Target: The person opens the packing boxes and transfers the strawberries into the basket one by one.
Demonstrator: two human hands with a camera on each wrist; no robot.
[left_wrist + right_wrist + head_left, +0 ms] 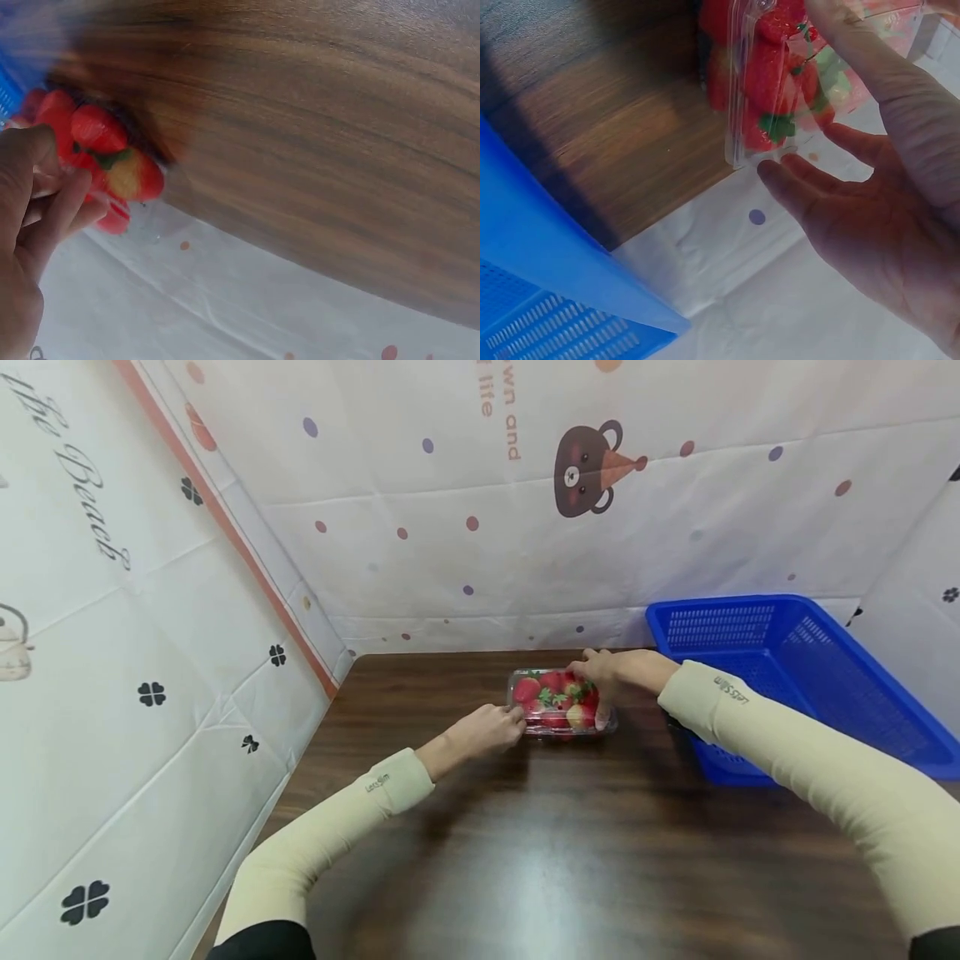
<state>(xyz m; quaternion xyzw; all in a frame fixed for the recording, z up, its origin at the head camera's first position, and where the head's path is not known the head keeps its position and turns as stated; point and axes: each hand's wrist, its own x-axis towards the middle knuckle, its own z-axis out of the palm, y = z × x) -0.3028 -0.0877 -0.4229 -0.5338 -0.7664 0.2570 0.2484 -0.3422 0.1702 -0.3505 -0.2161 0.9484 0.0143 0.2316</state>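
Observation:
A clear plastic clamshell box [564, 732] full of red strawberries [553, 697] sits toward the back of the table in the head view. At its left end, my left hand [489, 729] has its fingers curled in and pinches the box's edge; the left wrist view shows these fingertips [73, 184] against the plastic beside the berries. My right hand [609, 675] spans the right end, fingers at the far side and thumb toward the front. From the right wrist, the thumb [855, 45] lies across the clear plastic while the other fingers [791, 187] bend round the far edge.
A large blue plastic basket [772, 610] with slotted walls stands on the right, close beside the right forearm. Dark wood-grain table [480, 860] lies beneath the hands. Printed white cloth [420, 552] hangs behind the table and along its left side.

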